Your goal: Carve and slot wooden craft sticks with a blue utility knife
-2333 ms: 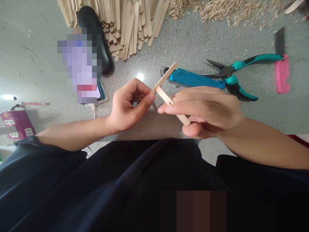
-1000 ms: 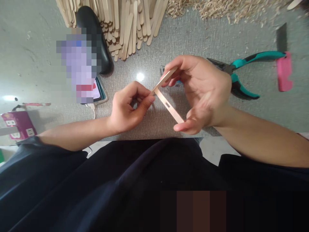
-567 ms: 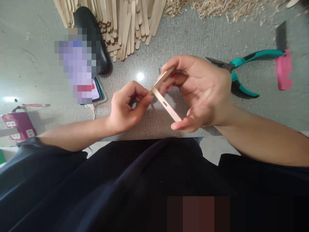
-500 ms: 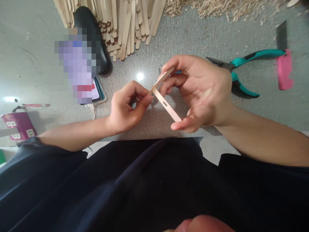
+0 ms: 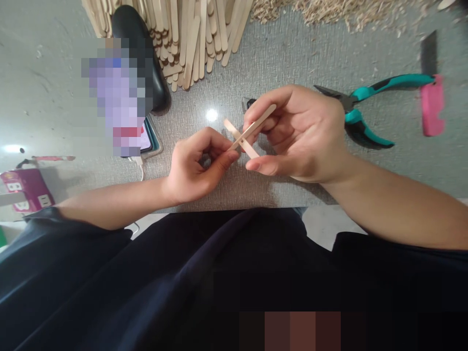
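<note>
— So, starting from the left side of the crossed sticks, what do you see?

— Far to the left of them stands a pink box (image 5: 22, 187), and nearer a phone (image 5: 148, 139) lies beside a black object (image 5: 146, 53). Then comes the left hand (image 5: 195, 163). Its thumb and fingers are closed in a pinch on the lower end of one wooden stick (image 5: 256, 126), which rises to the right.

— And the second stick?

— The second stick (image 5: 241, 139) crosses the first one in an X shape, touching it at the middle. The right hand (image 5: 300, 134) is curled around both sticks, its fingertips pressing on them just right of the crossing.

— What lies behind the crossed sticks?

— Above them is a pile of wooden sticks (image 5: 193, 34). To the right of the crossing, past the right hand, teal pliers (image 5: 365, 109) lie on the grey table (image 5: 292, 53), and further right a pink piece (image 5: 431, 105).
</note>
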The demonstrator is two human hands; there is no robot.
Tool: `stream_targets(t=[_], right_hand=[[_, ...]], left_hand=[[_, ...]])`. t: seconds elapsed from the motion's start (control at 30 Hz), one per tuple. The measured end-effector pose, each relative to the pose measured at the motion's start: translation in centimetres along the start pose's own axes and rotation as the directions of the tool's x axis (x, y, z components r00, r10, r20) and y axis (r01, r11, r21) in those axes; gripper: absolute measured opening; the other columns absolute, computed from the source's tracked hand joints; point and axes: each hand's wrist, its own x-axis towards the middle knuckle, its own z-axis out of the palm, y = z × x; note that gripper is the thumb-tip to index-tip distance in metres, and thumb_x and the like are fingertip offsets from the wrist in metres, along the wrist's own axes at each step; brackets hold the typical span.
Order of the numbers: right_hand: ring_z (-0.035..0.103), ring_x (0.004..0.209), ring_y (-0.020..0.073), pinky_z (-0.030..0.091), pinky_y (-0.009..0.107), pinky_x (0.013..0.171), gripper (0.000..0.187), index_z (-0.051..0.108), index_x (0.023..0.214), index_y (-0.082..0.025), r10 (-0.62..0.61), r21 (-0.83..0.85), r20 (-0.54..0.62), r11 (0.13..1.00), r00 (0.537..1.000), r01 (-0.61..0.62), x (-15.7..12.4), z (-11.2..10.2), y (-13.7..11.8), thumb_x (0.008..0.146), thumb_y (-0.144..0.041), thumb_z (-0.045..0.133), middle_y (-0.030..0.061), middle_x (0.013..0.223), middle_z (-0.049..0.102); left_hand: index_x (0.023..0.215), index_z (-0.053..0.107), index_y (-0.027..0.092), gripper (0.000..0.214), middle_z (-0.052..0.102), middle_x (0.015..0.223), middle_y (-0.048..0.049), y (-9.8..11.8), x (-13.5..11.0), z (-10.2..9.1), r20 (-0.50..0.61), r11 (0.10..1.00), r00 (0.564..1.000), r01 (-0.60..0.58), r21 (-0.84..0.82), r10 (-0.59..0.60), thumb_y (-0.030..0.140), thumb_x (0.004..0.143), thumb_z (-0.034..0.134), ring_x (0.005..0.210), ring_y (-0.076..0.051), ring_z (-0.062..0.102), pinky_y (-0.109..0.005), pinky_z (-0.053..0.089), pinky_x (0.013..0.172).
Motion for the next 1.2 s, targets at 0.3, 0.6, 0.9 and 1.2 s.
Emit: stream_targets(t=[0.3, 0.6, 0.9, 1.2], right_hand=[[0.078, 0.074, 0.0171, 0.072, 0.032, 0.071, 0.052, 0.083, 0.107, -0.023, -0.06, 0.119, 0.001, 0.991, 0.998, 0.06, 0.3, 0.7, -0.5, 0.069, -0.028, 0.117, -0.0014, 0.086, 0.079], [0.08, 0.078, 0.0164, 0.073, 0.032, 0.075, 0.05, 0.079, 0.111, -0.022, -0.067, 0.139, 0.049, 0.988, 0.997, 0.059, 0.1, 0.6, -0.6, 0.074, -0.021, 0.113, -0.0017, 0.09, 0.08], [0.073, 0.068, 0.0139, 0.062, 0.026, 0.06, 0.065, 0.081, 0.117, -0.03, 0.062, 0.038, 0.103, 0.997, 0.993, -0.066, -0.3, -0.1, 0.4, 0.064, -0.028, 0.118, -0.0068, 0.084, 0.08], [0.078, 0.072, 0.0132, 0.063, 0.022, 0.064, 0.034, 0.087, 0.103, -0.03, -0.035, -0.073, 0.081, 0.996, 0.996, 0.041, -0.5, 0.0, -0.9, 0.079, -0.024, 0.11, -0.0043, 0.087, 0.084]], left_hand=[[0.103, 0.067, 0.025, 0.016, 0.071, 0.076, 0.0045, -0.2, -0.1, -0.1, 0.014, 1.0, 1.0, -0.025, 0.011, 0.025, 0.028, 0.108, 0.082, 0.059, -0.007, 0.063, -0.022, 0.043, 0.048], [0.1, 0.065, 0.024, 0.018, 0.067, 0.075, 0.0047, -0.2, -0.1, -0.1, 0.019, 1.0, 1.0, -0.002, -0.013, 0.002, 0.023, 0.106, 0.081, 0.059, -0.006, 0.059, -0.02, 0.042, 0.048], [0.101, 0.068, 0.026, 0.015, 0.074, 0.079, 0.0031, -0.3, -0.2, -0.1, 0.035, 0.999, 0.999, 0.031, 0.009, -0.032, 0.031, 0.109, 0.079, 0.061, -0.009, 0.064, -0.025, 0.046, 0.051], [0.102, 0.069, 0.024, 0.013, 0.076, 0.081, 0.0011, -0.3, 0.0, -0.3, 0.094, 0.999, 0.995, -0.048, 0.01, 0.046, 0.028, 0.107, 0.08, 0.062, -0.01, 0.067, -0.025, 0.047, 0.051]])
